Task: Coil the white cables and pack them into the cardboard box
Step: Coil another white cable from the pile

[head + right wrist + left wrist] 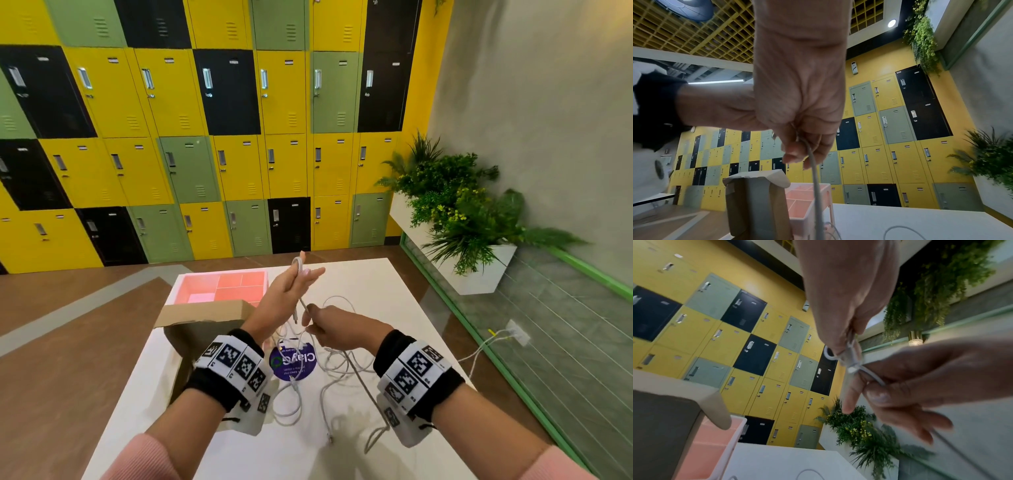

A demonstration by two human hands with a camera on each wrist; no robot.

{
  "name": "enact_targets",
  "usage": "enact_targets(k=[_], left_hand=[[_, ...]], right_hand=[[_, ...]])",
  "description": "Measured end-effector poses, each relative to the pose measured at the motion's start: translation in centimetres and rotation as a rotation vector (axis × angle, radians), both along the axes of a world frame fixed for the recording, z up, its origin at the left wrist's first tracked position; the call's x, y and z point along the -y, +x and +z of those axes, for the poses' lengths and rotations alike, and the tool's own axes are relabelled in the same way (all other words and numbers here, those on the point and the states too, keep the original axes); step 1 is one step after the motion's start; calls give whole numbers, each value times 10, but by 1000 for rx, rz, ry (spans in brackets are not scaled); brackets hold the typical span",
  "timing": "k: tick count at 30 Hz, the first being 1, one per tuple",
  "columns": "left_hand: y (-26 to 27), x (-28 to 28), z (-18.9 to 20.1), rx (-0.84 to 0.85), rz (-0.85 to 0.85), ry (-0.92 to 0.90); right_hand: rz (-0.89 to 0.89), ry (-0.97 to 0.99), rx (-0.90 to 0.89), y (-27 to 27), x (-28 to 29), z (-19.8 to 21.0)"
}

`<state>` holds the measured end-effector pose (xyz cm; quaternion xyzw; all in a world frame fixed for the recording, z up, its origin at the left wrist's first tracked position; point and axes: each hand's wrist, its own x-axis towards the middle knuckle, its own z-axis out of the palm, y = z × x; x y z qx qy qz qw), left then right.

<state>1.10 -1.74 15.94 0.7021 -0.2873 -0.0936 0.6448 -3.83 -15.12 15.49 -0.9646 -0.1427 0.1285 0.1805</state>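
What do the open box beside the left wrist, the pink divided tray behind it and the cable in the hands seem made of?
Cardboard box: matte brown cardboard, by its folded flap. Pink tray: probably smooth moulded plastic with thin dividers. White cable: flexible, likely plastic-sheathed, bending into loops.

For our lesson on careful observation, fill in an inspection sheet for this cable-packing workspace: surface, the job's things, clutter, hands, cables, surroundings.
Surface: white table, bare at the far right.
Job's things: open cardboard box at the table's left edge; loose white cables tangled in the middle.
Clutter: pink divided tray behind the box; round purple sticker under the cables.
Hands: left hand raised, pinching a small loop of cable; right hand gripping the same cable just below.
Cables: none seen in the box; one white lead runs to a floor socket on the right.
Surroundings: yellow, green and black lockers; white planter.
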Motion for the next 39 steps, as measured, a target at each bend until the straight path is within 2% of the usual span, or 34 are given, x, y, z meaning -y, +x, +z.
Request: enact_targets(k=[4, 8, 11, 15, 20, 25, 31, 39], left_hand=[[5, 0, -2, 179, 108, 292], [5, -8, 1, 262, 162, 486], [6, -13, -2, 308, 145, 540], [4, -13, -3, 117, 18, 402], [0, -10, 1, -106, -79, 210], [-8, -12, 7, -342, -248, -68], [-12, -14, 12, -487, -323, -190], [-11, -18, 22, -573, -340, -292]], right_hand=[[-33, 35, 99, 2, 5, 6], [-121, 125, 213, 4, 14, 13], [-122, 161, 333, 6, 21, 21], [-139, 278, 466, 11, 29, 29], [-109, 367, 507, 12, 30, 37], [-111, 454, 579, 13, 27, 41], [-127, 633, 583, 8, 25, 35], [-38, 496, 481, 7, 20, 22]])
